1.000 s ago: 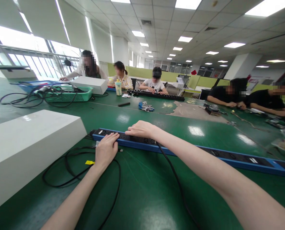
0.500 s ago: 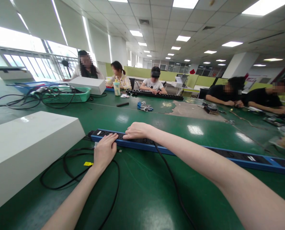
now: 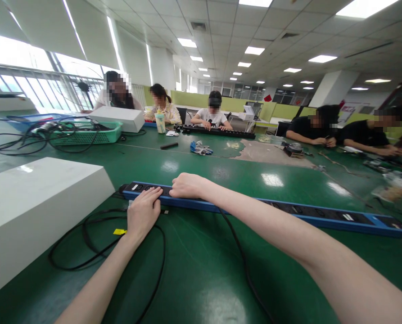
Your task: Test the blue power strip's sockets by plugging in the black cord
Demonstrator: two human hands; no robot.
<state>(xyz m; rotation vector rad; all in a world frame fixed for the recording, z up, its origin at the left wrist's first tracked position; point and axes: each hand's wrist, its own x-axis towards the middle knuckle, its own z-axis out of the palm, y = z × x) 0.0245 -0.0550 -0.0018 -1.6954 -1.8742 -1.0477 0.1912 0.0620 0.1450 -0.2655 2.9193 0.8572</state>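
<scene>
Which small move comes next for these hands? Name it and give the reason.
Probably raise the right hand slightly: it is curled over the blue-edged socket strip, hiding whatever lies beneath, while the left hand rests on the strip near one end and could steady it.

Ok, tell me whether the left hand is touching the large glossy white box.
No, the left hand rests on the long blue-and-black socket strip, apart from the large glossy white box.
</scene>
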